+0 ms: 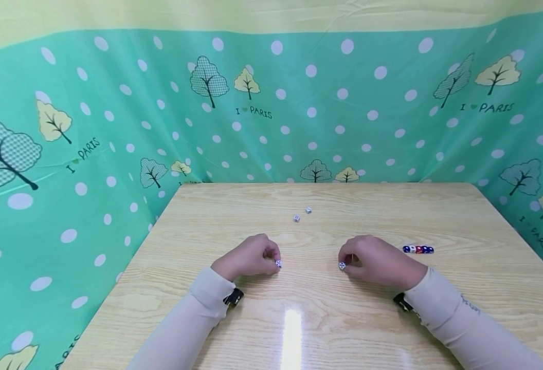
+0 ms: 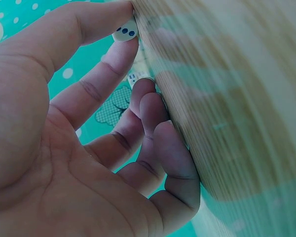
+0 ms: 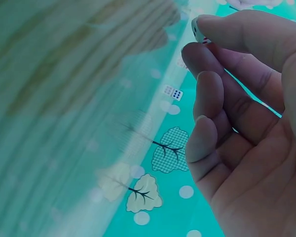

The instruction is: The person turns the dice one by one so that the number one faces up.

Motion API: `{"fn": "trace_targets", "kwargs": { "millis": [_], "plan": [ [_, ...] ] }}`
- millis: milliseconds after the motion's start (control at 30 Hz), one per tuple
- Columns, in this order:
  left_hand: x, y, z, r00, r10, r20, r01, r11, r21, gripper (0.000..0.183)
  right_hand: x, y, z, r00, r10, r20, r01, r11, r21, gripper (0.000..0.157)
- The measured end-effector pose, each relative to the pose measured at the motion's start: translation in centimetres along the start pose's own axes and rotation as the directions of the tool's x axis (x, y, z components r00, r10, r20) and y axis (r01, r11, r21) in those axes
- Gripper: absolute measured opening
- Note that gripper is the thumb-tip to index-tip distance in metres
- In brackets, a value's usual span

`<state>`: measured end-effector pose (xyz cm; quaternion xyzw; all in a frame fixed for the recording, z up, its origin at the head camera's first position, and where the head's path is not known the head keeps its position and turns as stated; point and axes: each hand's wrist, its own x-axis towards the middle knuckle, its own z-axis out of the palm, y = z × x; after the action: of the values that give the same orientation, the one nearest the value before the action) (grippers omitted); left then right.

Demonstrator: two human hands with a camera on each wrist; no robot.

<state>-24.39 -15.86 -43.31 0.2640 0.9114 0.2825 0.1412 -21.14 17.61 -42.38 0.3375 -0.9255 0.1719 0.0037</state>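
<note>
My left hand (image 1: 254,256) pinches a white die (image 1: 278,263) between thumb and index finger, close over the table. In the left wrist view dark blue pips show on that die (image 2: 126,31), and the other fingers curl against the wood. Opposite it, my right hand (image 1: 377,261) pinches a second white die (image 1: 342,265) the same way. The right wrist view shows this die (image 3: 199,31) edge-on, partly hidden by the thumb and index fingertips. Two more white dice, a nearer one (image 1: 296,219) and a farther one (image 1: 308,210), lie on the table beyond the hands.
A row of several blue, white and red dice (image 1: 418,250) lies beyond the right forearm. The wooden table (image 1: 234,205) reflects light near its front. Behind it and along both sides hangs a green dotted curtain (image 1: 262,144) with printed trees.
</note>
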Motion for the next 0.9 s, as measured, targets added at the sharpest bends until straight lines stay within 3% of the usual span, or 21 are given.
{"fn": "trace_targets", "kwargs": {
  "millis": [333,900],
  "plan": [
    [0.0,0.0,0.0,1.000,-0.004,0.005,0.004,1.000,-0.012,0.013,0.0,1.3,0.3,0.999,0.024,0.046,-0.031,0.989,0.142,0.017],
    [0.1,-0.1,0.0,1.000,0.005,0.001,-0.005,1.000,0.002,0.013,-0.1,1.1,0.0,0.999,0.033,0.042,-0.037,0.995,0.088,0.021]
  ]
}}
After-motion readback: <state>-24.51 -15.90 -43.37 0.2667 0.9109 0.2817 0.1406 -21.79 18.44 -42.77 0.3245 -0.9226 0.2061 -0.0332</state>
